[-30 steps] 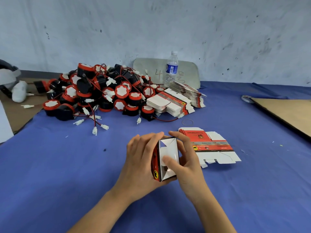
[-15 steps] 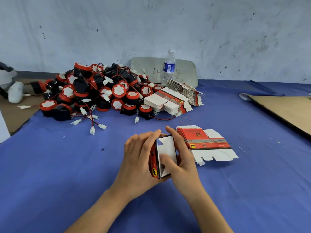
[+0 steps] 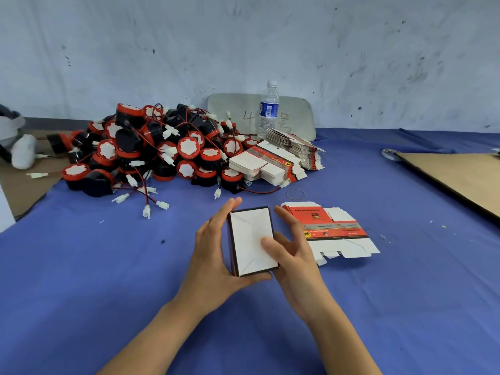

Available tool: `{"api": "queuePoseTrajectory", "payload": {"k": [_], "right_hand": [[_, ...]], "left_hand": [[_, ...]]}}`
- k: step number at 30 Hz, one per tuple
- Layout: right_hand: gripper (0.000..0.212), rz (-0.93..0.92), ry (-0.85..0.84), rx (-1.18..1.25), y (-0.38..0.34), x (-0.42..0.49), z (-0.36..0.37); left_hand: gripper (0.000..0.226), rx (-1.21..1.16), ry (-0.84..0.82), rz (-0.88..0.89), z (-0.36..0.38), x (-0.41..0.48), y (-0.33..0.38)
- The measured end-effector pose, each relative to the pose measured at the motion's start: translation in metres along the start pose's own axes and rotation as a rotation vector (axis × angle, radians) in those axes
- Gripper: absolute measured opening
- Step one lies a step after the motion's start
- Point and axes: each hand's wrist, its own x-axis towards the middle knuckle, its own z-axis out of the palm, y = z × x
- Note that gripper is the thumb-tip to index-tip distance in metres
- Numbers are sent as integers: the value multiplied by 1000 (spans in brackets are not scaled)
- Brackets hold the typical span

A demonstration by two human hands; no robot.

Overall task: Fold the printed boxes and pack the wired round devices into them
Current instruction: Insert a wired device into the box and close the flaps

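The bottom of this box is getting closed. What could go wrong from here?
The white flaps of the box may spring open if the right hand lifts its thumb before they lock. The left hand grips one side only, so the box could skew. Tangled wires in the device pile may drag extras along.

A handwritten "4" stands on the grey rounded board (image 3: pixel 235 112) at the far side. Print on the near flat red-and-white cardboard boxes (image 3: pixel 324 226) is too blurred to read.
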Motion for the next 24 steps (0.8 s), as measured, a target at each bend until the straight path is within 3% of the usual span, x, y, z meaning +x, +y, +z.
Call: {"api": "queuePoseTrajectory", "payload": {"k": [3, 7, 10, 12, 16, 19, 21, 24], "right_hand": [[68, -115, 102, -112, 3, -2, 3], [86, -495, 453, -894, 10, -1, 6], [71, -703, 373, -1407, 23, 1, 1], [51, -756, 253, -1465, 26, 2, 2], [35, -889, 125, -1512, 35, -1, 9], [32, -972, 98, -1506, 40, -2, 15], [27, -990, 86, -1479, 40, -1, 16], [26, -978, 98, -1409, 36, -1, 15]], "left_hand": [[114, 15, -76, -106, 1, 2, -10], [88, 437, -158, -198, -5, 6, -46], [73, 429, 19, -428, -24, 15, -73], [69, 498, 98, -507, -51, 34, -94], [73, 742, 217, -690, -127, 75, -140], [81, 899, -18, -805, -175, 87, -171], [82, 939, -149, -778, -190, 91, -180], [78, 954, -116, -668, -197, 92, -185]]}}
